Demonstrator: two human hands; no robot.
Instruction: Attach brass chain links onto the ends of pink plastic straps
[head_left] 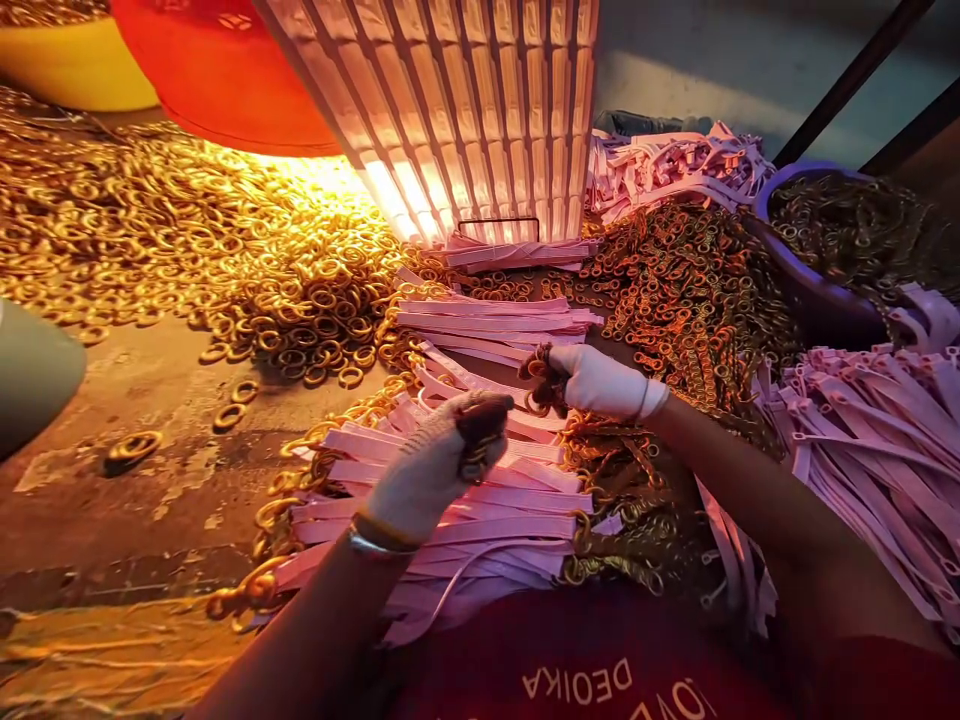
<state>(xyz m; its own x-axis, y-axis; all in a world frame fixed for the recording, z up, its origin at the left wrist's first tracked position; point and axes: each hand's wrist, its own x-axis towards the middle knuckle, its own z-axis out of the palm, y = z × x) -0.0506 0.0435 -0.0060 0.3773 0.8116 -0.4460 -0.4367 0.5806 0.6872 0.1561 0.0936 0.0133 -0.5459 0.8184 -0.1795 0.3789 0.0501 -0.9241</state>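
Note:
My left hand (442,460) wears a white glove and is closed round small dark metal pieces. It hovers over a stack of pink straps (480,520) lying in my lap. My right hand (592,382), also gloved, is pinched on a bunch of metal clasps (541,385) just above the same stack. More pink straps (487,322) lie behind the hands. A big heap of gold rings (225,250) spreads over the floor to the left. Dark gold clasps (690,290) are piled to the right.
A ribbed panel of pink straps (465,110) stands upright behind. An orange tub (217,70) and a yellow tub (75,60) sit at the back left. A purple basin (817,260) of clasps is at the right, with loose pink straps (877,440) beside it.

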